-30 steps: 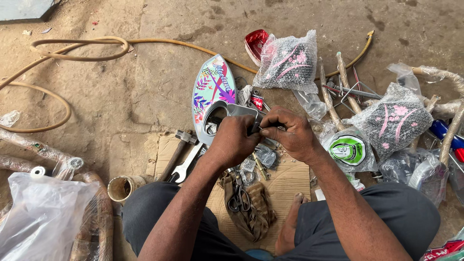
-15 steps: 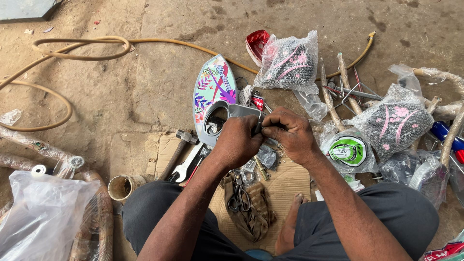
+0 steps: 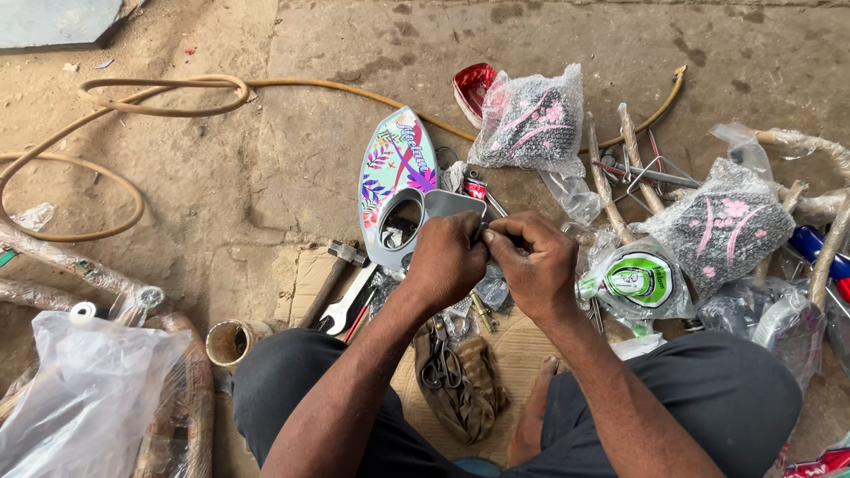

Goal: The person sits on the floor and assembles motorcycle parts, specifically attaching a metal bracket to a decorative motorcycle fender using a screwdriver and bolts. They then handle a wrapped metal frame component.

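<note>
1. On the ground in front of the seated person, the left hand and the right hand meet over a grey cover with an oval hole.
2. The left fingers are clenched on the right edge of the cover; the right fingers pinch something small at the same edge, but I cannot tell what it is because the hands hide it.
3. The cover lies partly on a colourful panel, just beside a hammer and a wrench.
4. Risk: the small piece can slip from the fingertips and fall between the plastic bags and loose parts, where it is hard to find.
5. Risk: if the right hand pushes hard, I think the cover can slide on the smooth panel and scratch the print.
6. The scissors lie near the knees, so a sudden pull back can hit them.
</note>
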A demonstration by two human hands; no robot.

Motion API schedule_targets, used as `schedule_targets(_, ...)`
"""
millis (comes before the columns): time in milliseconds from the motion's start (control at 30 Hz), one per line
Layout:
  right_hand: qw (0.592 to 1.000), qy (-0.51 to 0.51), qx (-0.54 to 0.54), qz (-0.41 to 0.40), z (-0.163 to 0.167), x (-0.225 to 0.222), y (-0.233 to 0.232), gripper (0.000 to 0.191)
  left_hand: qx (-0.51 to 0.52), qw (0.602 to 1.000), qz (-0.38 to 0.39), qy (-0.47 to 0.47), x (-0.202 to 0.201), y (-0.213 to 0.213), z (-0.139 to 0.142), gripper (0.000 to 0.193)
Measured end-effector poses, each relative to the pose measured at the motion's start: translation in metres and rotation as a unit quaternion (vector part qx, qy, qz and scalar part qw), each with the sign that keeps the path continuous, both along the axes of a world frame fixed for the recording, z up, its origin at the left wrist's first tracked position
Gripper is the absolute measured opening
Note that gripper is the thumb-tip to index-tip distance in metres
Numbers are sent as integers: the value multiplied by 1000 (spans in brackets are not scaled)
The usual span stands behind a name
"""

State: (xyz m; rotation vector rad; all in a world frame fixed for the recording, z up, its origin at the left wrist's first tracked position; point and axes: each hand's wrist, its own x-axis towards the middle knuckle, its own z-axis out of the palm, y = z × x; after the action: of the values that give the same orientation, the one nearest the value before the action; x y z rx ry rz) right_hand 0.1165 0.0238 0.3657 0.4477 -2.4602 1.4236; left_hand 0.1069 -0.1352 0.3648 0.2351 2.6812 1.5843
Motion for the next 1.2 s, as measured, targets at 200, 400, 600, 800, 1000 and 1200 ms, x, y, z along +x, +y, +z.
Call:
schedule_targets(200, 991, 92, 95, -7, 0, 5, -2, 9, 7, 997, 7, 76, 5, -1, -12, 8)
schedule_targets(400, 992, 82, 86, 37, -11, 2, 0, 14, 6, 994, 7, 108, 8, -3, -17, 8)
schedule_targets(600, 963, 179, 197, 36, -18, -2, -8, 15, 6, 996, 13, 86, 4, -7, -13, 6)
schedule_targets(800, 980, 79, 167, 72, -6, -6, -6, 8, 10, 1000, 20, 19, 2, -14, -12, 11)
schedule_targets(1000, 987, 80, 133, 45, -6, -9, -12, 10, 15, 994, 18, 102, -2, -12, -13, 11)
schedule_targets(1200, 989, 101, 106, 14, -9, -8, -17, 13, 16, 997, 21, 76, -7, -12, -11, 14)
